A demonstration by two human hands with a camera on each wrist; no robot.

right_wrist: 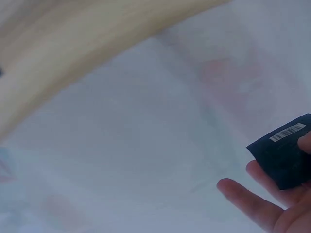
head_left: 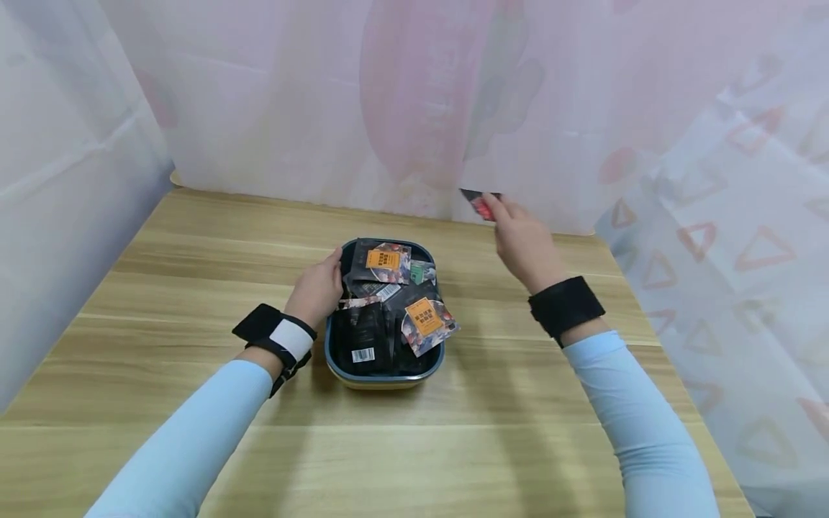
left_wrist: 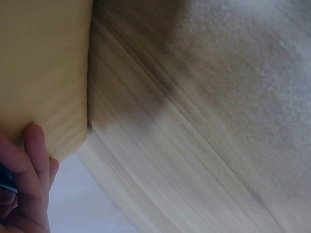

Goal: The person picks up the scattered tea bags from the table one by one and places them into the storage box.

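A blue-rimmed rectangular tub (head_left: pixel 337 360) with a yellow underside (left_wrist: pixel 43 68) stands mid-table, heaped with several black snack packets (head_left: pixel 369 334), some with orange labels. My left hand (head_left: pixel 319 286) rests against the tub's left rim, fingers on its wall (left_wrist: pixel 36 145). My right hand (head_left: pixel 521 241) is raised above the table to the back right and pinches one black packet (head_left: pixel 481 203) with a red patch; the right wrist view shows its barcoded back (right_wrist: pixel 286 153) between thumb and fingers.
The wooden table (head_left: pixel 194 288) runs out to sheer pink-patterned curtains (head_left: pixel 414 93) at the back and both sides. Its right edge (head_left: pixel 686 403) is close to my right forearm.
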